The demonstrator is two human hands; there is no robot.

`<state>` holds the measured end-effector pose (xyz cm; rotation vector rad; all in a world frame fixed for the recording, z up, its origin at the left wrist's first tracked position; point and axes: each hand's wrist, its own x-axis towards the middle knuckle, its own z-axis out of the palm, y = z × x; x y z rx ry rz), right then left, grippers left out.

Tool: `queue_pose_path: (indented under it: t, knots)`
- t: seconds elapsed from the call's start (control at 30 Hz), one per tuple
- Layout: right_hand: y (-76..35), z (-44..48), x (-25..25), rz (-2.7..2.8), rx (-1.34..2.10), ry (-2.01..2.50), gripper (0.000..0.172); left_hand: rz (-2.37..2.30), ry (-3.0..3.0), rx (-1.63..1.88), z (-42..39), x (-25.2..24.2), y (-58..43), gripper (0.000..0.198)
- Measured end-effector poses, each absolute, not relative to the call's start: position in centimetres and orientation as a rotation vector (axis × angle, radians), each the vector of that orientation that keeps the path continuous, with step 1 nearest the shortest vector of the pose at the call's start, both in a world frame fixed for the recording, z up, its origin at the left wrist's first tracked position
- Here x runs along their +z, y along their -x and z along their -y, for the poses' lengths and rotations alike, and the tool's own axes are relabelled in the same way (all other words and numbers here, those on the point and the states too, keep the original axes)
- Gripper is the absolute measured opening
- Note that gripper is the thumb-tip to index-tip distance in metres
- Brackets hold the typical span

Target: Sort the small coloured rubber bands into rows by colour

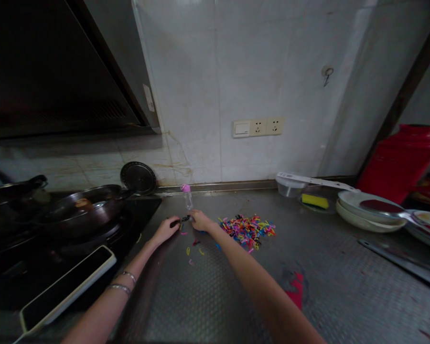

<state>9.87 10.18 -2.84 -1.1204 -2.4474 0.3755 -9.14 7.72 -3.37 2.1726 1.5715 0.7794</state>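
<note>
My left hand (167,229) is closed, its fingertips pinching one end of a small bunch of black elastic bands (185,219). At the other end of that bunch, the fingers of my right hand (200,221) are bent together on it; their tips are partly hidden. Just behind the hands stands a small clear bottle (188,200) with a pink cap (185,188). A pile of colourful small elastic bands (249,230) lies right of my right hand. A few loose bands, among them a yellow one (188,251), are scattered in front of the hands.
On the left, a phone (69,286) lies by the stove edge, near a wok (82,215). At right are a yellow sponge (314,201) on a dish, stacked plates (369,222), a knife (397,260) and a red thermos (397,162). A red patch (295,291) marks the metal counter.
</note>
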Motion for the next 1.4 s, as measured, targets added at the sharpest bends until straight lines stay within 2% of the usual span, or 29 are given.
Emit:
queue_pose_path:
  t: [0.2,0.43,0.6,1.0,1.17,1.27,1.4]
  knots:
    - [-8.0,-11.5,-3.3,2.523,0.441,1.095,0.043,-1.483,-2.158,0.805,-6.4,-3.6,8.3,0.036]
    - [-9.0,-10.7,-2.9,2.619,0.435,1.019,0.045,-1.388,-2.199,0.836,-5.7,-3.9,7.6,0.046]
    - [-9.5,-10.7,-2.3,2.681,0.39,1.047,0.046,-1.429,-2.234,0.861,-5.9,-4.2,6.7,0.038]
    - [-8.4,-10.8,-2.3,2.53,0.44,1.283,0.029,-1.645,-2.06,0.869,-8.3,-4.6,5.6,0.027]
    - [-8.8,-10.6,-2.4,2.443,0.491,1.288,0.027,-1.691,-2.01,0.88,-8.8,-4.2,4.8,0.019]
    - [-10.1,-10.6,-1.8,2.395,0.519,1.269,0.028,-1.643,-1.836,0.996,-9.0,-3.6,3.4,0.018]
    - [-13.6,-10.6,0.2,2.271,0.532,1.217,0.03,-1.357,-1.551,1.168,-9.1,-1.7,0.3,0.017]
